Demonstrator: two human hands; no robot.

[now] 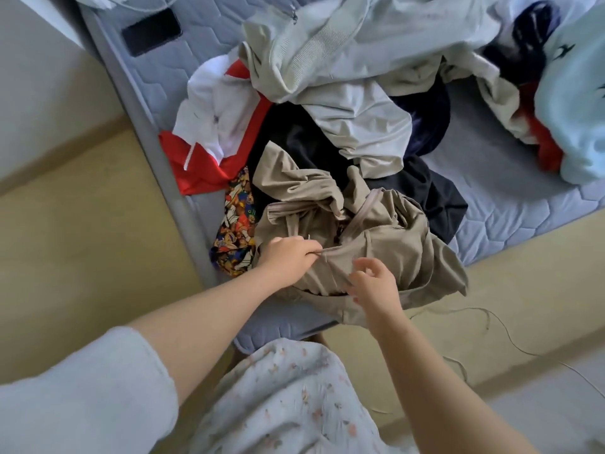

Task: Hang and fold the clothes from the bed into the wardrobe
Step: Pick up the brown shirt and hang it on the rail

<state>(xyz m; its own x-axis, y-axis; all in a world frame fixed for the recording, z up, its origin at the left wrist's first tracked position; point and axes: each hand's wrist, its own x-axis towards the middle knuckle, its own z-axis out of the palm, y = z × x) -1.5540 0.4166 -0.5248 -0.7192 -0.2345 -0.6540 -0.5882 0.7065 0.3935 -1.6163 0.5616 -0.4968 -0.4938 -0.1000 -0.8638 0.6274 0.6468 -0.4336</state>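
1. Khaki garment point(376, 237): lies crumpled at the near corner of the mattress point(507, 198), at the front of the clothes pile, with its lower edge hanging over the mattress corner.
2. Left hand point(288, 257): fingers curled tight, gripping a fold of the khaki garment at its near left side.
3. Right hand point(375, 286): fingers loosely curled just above the garment's near edge. The lower fingertips meet the cloth, but whether they pinch it cannot be told.
4. Cartoon-print fabric point(234, 231): brightly coloured, lying just left of the khaki garment and partly under it, at the mattress edge.
5. Red-and-white garment point(212, 126): spread beyond the print fabric, along the left edge of the mattress.
6. Black garment point(294, 132): lies between the red-and-white garment and the pale grey garment point(343, 60), which tops the pile.
7. Light blue garment point(576, 109): lies at the far right, well apart from the hands, with red cloth beneath it.
8. Dark rectangular patch point(152, 31): on the mattress surface, upper left.
9. Thin cord point(504, 329): trails over the yellowish floor point(82, 240) on the right.
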